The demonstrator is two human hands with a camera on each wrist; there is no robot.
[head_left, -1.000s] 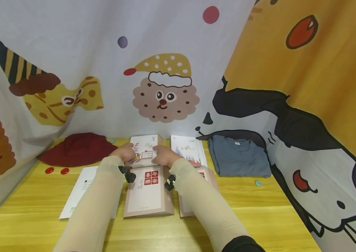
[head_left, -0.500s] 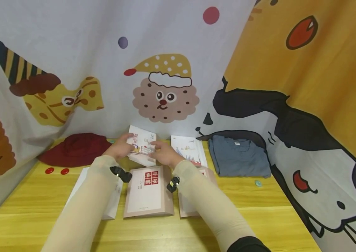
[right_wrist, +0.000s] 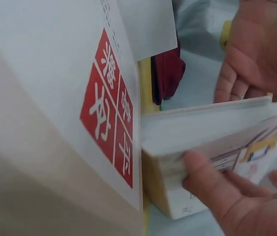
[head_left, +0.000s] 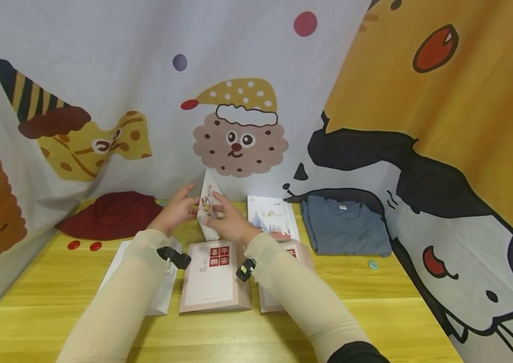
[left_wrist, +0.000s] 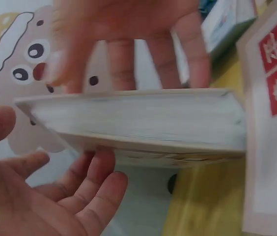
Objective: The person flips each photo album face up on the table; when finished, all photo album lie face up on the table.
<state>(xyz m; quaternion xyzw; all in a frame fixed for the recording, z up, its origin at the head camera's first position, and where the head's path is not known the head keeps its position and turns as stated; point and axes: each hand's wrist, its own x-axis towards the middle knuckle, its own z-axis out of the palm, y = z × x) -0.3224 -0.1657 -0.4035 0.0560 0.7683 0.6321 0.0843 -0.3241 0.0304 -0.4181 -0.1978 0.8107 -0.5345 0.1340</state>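
Observation:
A thick book with a white illustrated cover [head_left: 208, 204] stands tilted on its edge between both hands at the back of the table. My left hand [head_left: 178, 207] touches its left side, and in the left wrist view the relaxed fingers [left_wrist: 99, 172] rest against one cover below the page edges [left_wrist: 138, 118]. On the other side is my right hand [head_left: 234, 221]; its thumb [right_wrist: 200, 169] and fingers lie along the illustrated cover in the right wrist view. Just in front lies a pinkish book with a red four-character square [head_left: 213, 285].
Another pinkish book [head_left: 266, 297] lies partly under the right sleeve, a white book [head_left: 163, 292] under the left. Farther back are a white illustrated book [head_left: 267, 214], a folded grey-blue T-shirt [head_left: 344, 229] and a dark red hat [head_left: 111, 217]. A printed curtain [head_left: 234, 50] hangs behind the table.
The book has come up from lying flat at the back and turned onto its edge. Both hands have shifted with it, the left one opening away from its grip.

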